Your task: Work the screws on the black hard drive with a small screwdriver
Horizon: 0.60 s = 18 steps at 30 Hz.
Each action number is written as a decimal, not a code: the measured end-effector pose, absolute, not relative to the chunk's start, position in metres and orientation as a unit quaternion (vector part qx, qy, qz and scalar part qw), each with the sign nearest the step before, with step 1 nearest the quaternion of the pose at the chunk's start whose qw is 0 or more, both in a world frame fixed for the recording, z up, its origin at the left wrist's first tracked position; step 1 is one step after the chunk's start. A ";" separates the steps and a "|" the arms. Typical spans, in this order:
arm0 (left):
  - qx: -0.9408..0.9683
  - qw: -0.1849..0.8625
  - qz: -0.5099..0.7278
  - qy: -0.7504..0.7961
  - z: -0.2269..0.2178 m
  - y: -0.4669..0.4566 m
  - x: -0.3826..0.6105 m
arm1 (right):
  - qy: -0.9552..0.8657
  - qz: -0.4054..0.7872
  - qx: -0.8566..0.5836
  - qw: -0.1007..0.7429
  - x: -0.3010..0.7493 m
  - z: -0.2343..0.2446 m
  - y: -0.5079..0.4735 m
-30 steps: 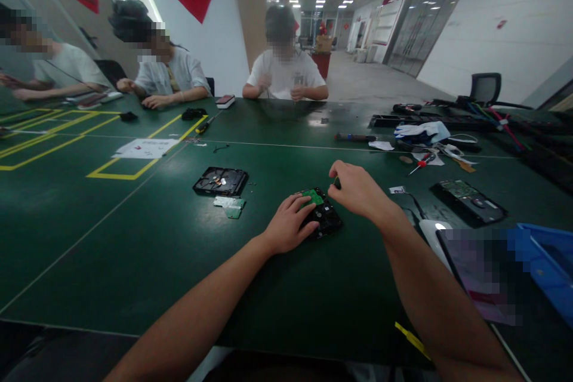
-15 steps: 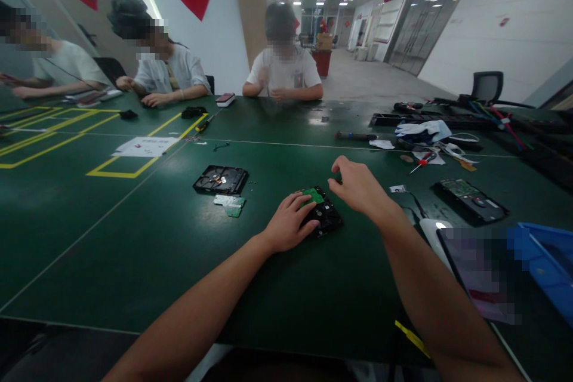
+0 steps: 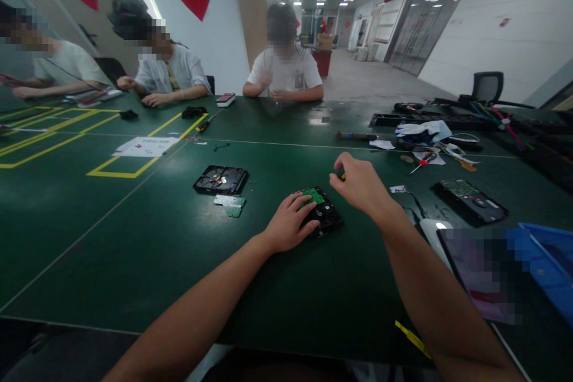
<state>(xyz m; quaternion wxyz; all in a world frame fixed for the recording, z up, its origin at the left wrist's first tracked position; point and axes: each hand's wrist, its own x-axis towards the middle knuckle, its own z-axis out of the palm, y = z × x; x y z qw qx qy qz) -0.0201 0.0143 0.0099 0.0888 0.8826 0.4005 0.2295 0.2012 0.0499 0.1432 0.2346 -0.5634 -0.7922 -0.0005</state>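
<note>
A black hard drive (image 3: 325, 216) with a green circuit board (image 3: 313, 195) on top lies on the green table (image 3: 134, 250) in front of me. My left hand (image 3: 289, 224) rests on the drive's near left side, fingers curled over its edge and pressing it down. My right hand (image 3: 360, 184) hovers just above and right of the drive, fingers pinched round a small screwdriver (image 3: 341, 175) with a dark and yellow handle. The tool's tip is hidden by my fingers.
An opened drive (image 3: 221, 179) and a loose green board (image 3: 230, 204) lie to the left. Another drive (image 3: 468, 200) sits at the right, near a blue bin (image 3: 548, 262) and a blurred-out flat thing. Tools and cables crowd the far right. Three people sit across the table.
My right hand has lifted slightly and turned, so the screwdriver's handle now shows between the fingers. The left hand and the drive have stayed put.
</note>
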 end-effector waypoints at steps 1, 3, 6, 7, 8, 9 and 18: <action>0.882 0.088 0.231 0.400 0.010 0.015 -0.020 | -0.794 0.001 -0.563 0.230 0.201 0.143 0.050; 0.882 0.088 0.234 0.400 0.009 0.015 -0.020 | -0.795 0.006 -0.565 0.219 0.201 0.142 0.050; 0.882 0.088 0.236 0.399 0.009 0.015 -0.020 | -0.794 0.010 -0.569 0.212 0.201 0.141 0.051; 0.882 0.089 0.235 0.399 0.010 0.015 -0.020 | -0.794 0.009 -0.569 0.215 0.201 0.141 0.051; 0.882 0.090 0.235 0.399 0.010 0.014 -0.020 | -0.794 0.009 -0.567 0.218 0.201 0.140 0.051; 0.882 0.091 0.236 0.399 0.010 0.014 -0.020 | -0.795 0.010 -0.566 0.220 0.201 0.140 0.051; 0.880 0.091 0.241 0.398 0.007 0.016 -0.019 | -0.794 0.015 -0.573 0.205 0.199 0.142 0.050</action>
